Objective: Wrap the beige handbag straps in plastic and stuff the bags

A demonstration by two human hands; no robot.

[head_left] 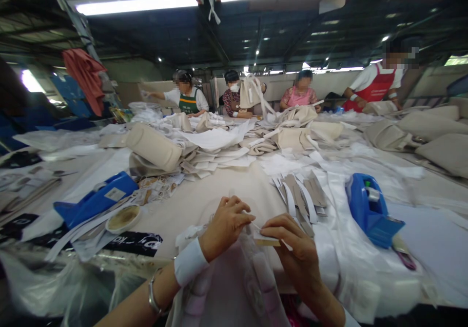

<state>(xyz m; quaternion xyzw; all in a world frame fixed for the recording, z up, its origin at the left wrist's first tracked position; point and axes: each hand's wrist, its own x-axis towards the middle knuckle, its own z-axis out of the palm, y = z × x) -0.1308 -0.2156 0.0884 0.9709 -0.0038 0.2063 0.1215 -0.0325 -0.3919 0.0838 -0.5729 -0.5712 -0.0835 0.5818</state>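
My right hand point(297, 243) is closed on a small flat white piece with a yellowish edge point(266, 242); I cannot tell its kind. Close by on the left, my left hand point(227, 225) has thumb and fingertips pinched together. Whatever they hold, if anything, is too small to make out. A thin pale strand or edge shows between the two hands. Beneath them, in front of my body, lies a beige piece point(226, 288) with clear plastic wrapping point(258, 273) along its sides.
Blue tape dispensers stand left point(106, 195) and right point(371, 215). A round dish point(123, 218) sits near the left one. Grey and white strips point(302, 198) lie beyond my right hand. Beige bags point(153, 146) and white sheets pile up mid-table; several co-workers point(192, 98) are across it.
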